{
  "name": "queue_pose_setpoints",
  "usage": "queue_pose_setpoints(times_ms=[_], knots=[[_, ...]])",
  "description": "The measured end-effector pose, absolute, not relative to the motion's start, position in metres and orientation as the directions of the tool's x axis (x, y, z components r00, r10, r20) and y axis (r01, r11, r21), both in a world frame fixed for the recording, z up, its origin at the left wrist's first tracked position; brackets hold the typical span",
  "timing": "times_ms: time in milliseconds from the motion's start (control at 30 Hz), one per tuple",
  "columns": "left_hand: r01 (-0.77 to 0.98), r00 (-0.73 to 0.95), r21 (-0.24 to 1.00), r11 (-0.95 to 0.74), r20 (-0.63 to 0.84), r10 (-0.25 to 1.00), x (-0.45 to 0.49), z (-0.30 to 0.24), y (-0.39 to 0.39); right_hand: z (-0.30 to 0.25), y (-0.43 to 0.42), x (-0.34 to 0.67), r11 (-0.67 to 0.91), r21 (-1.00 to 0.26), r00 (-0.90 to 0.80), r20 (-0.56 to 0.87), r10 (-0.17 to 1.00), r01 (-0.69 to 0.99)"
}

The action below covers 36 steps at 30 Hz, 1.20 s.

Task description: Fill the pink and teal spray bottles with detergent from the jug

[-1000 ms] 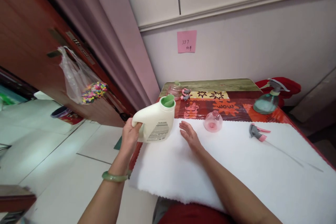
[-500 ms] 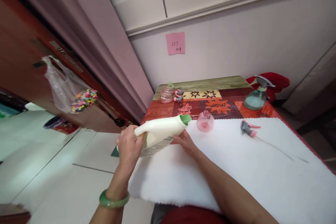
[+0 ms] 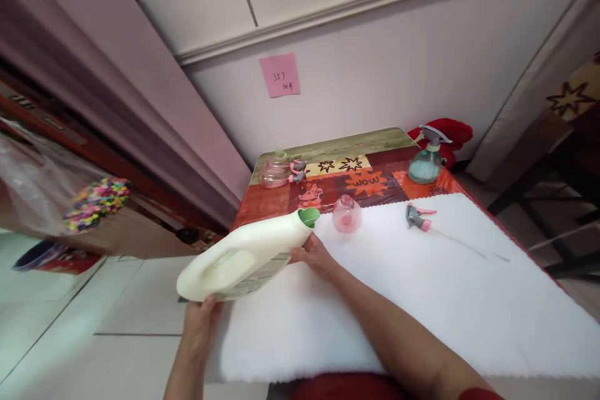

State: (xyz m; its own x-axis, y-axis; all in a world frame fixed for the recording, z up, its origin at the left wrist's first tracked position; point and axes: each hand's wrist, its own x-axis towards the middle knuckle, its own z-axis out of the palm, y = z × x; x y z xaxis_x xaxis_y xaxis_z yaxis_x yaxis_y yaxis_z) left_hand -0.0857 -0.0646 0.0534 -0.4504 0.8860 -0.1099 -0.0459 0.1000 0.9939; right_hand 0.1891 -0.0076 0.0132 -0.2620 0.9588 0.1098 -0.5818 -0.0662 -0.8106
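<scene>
A cream plastic jug [image 3: 244, 253] with a green open neck lies tilted, its neck pointing up and right over the table's left edge. My left hand [image 3: 200, 324] supports the jug's base from below, fingers curled on it. My right hand [image 3: 313, 255] grips the jug just below its neck. A small pink round bottle [image 3: 347, 214] without a top stands just right of the neck on the white padded cloth [image 3: 398, 300]. A grey and pink spray head [image 3: 418, 217] with a long tube lies further right.
A teal spray bottle [image 3: 424, 162] stands at the table's back right, and a pink spray bottle [image 3: 277, 170] lies at the back left. A pink note [image 3: 280, 75] is stuck on the wall. A plastic bag of coloured beads [image 3: 91, 200] hangs at the left.
The jug has gone from upright to tilted nearly flat. My left hand slid from its handle down to its base. My right hand rose from the cloth and took the jug near the neck.
</scene>
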Motion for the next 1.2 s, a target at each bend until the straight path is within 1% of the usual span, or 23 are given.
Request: queue_pose_setpoints(times_ms=[67,133,233,333,467,567,733,867,1000,1200], knots=[[-0.081,-0.404,0.984,0.161,-0.18,0.897,-0.079,0.04,-0.064,0.014,-0.008,0.189,-0.07,-0.807,-0.263,0.108,0.959,-0.587],[-0.102,-0.364,0.979,0.178,-0.204,0.909,-0.071,0.033,-0.062,0.013,-0.008,0.188,-0.072,-0.8,-0.263,0.109,0.959,-0.595],[-0.161,-0.33,0.976,0.15,-0.196,0.923,-0.061,0.032,-0.058,0.012,-0.007,0.187,-0.067,-0.789,-0.254,0.115,0.96,-0.611],[-0.198,-0.334,0.971,0.132,-0.193,0.923,-0.055,0.039,-0.055,0.012,-0.005,0.188,-0.071,-0.766,-0.246,0.116,0.962,-0.639],[-0.211,-0.359,0.976,0.056,-0.13,0.924,-0.046,0.053,-0.054,0.018,-0.003,0.19,-0.081,-0.731,-0.239,0.114,0.964,-0.678],[-0.218,-0.37,0.976,0.013,-0.095,0.924,-0.038,0.064,-0.051,0.022,-0.002,0.192,-0.059,-0.707,-0.208,0.127,0.97,-0.704],[-0.238,-0.405,0.971,0.01,-0.108,0.908,-0.023,0.073,-0.048,0.024,0.001,0.196,-0.021,-0.68,-0.146,0.128,0.981,-0.733],[-0.227,-0.414,0.974,0.006,-0.102,0.905,-0.013,0.08,-0.046,0.024,0.005,0.2,-0.016,-0.665,-0.121,0.112,0.986,-0.746],[-0.168,-0.381,0.985,-0.033,-0.034,0.924,-0.006,0.091,-0.044,0.025,0.009,0.205,0.001,-0.657,-0.078,0.091,0.993,-0.754],[-0.097,-0.351,0.992,-0.082,0.043,0.935,0.002,0.109,-0.042,0.026,0.012,0.211,0.004,-0.679,-0.027,0.035,0.999,-0.734]])
